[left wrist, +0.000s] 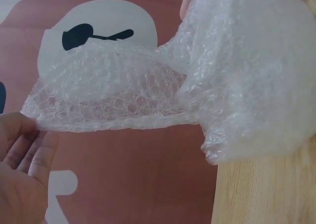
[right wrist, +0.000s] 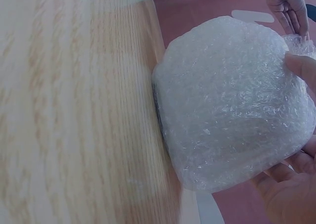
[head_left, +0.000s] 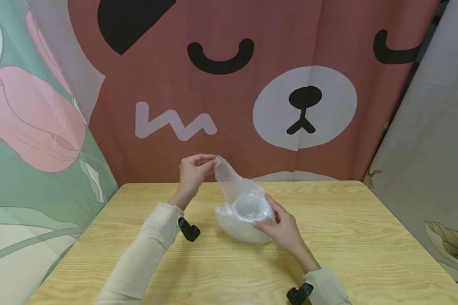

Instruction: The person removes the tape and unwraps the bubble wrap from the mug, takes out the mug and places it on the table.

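Observation:
A round white bowl-shaped thing (head_left: 244, 232), wrapped in clear bubble wrap (head_left: 229, 178), is at the middle of the wooden table. My left hand (head_left: 192, 176) pinches a corner of the wrap between thumb and fingers and holds it up and away, so a flap stretches from the bundle. The wrap still covers the sides in the right wrist view. My right hand (head_left: 286, 231) grips the bundle from the right, thumb on the near side and fingers on the far side. The round opening on top faces up, with wrap around its rim.
The light wooden table (head_left: 152, 262) reaches back to a brown curtain (head_left: 168, 89) printed with a bear's face. A flowered curtain (head_left: 42, 118) hangs at the left and a grey one (head_left: 427, 140) at the right.

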Action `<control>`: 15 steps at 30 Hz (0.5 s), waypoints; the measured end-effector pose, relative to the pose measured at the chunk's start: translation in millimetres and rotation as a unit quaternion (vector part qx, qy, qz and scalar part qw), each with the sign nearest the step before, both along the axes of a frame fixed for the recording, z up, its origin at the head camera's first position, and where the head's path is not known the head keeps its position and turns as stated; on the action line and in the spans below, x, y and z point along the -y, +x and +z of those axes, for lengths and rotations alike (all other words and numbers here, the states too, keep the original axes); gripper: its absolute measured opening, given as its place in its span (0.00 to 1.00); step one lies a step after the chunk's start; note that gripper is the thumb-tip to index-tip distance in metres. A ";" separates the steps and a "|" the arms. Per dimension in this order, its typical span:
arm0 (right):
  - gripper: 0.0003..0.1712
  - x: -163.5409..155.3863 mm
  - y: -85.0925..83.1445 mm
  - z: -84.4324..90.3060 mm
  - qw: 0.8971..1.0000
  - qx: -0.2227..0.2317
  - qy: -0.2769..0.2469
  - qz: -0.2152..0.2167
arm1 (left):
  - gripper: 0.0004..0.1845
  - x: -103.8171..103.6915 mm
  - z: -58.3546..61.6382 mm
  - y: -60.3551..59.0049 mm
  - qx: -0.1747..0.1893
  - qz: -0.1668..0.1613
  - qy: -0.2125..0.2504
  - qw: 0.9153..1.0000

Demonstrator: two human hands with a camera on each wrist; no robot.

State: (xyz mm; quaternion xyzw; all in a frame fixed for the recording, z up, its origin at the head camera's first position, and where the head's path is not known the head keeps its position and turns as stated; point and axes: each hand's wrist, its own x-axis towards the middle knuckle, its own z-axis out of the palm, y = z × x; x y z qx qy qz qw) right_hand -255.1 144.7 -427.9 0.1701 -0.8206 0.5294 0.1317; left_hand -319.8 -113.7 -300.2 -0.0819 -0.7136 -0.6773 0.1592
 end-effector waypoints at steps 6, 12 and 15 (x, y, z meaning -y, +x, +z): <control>0.52 0.1 -0.2 -0.6 1.000 -0.003 0.001 0.000 | 0.09 2.1 -0.7 -2.2 0.024 0.001 0.042 0.999; 0.52 0.1 -0.1 -1.1 1.000 -0.003 0.000 0.000 | 0.10 6.6 -3.4 -5.2 0.045 0.004 0.090 0.995; 0.52 0.2 -0.1 -1.2 1.000 -0.002 -0.002 0.000 | 0.09 9.0 -4.6 -6.3 0.051 0.007 0.107 0.993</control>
